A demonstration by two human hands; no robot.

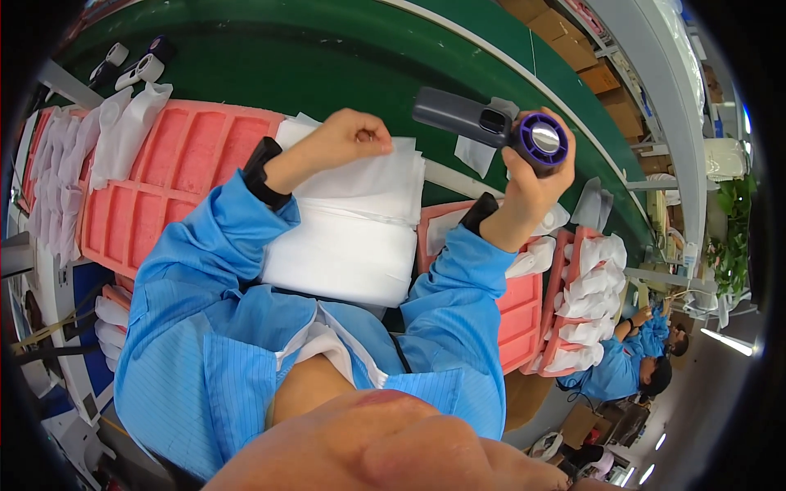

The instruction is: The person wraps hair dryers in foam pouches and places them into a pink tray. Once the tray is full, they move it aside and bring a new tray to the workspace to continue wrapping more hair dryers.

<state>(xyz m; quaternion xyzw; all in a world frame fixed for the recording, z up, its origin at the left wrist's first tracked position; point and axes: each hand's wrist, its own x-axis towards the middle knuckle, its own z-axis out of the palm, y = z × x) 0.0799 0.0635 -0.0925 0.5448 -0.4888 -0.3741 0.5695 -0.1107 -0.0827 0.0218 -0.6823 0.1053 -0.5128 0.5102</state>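
My hands are well apart: the right hand is closed around the round head of the dark grey handheld device, held up over the green bench beyond its near rail, purple ring facing me and handle pointing left. My left hand is over the far edge of the stack of thin white sheets, thumb and fingers curled together; I cannot tell whether the top sheet's corner is caught between them. As I judge it, this step is picking off one sheet for the device, so I'd do well to rub the corner loose, check that only one layer lifts, and grip the device by its body, off the shiny end. The stack sits at the bench's near edge between the left pink tray and the right pink tray, leaving little elbow room. A loose scrap of white sheet lies beneath the device and could snag. White-wrapped pieces crowd the trays further right; more devices lie toward the bench's far left corner, clear of my reach.
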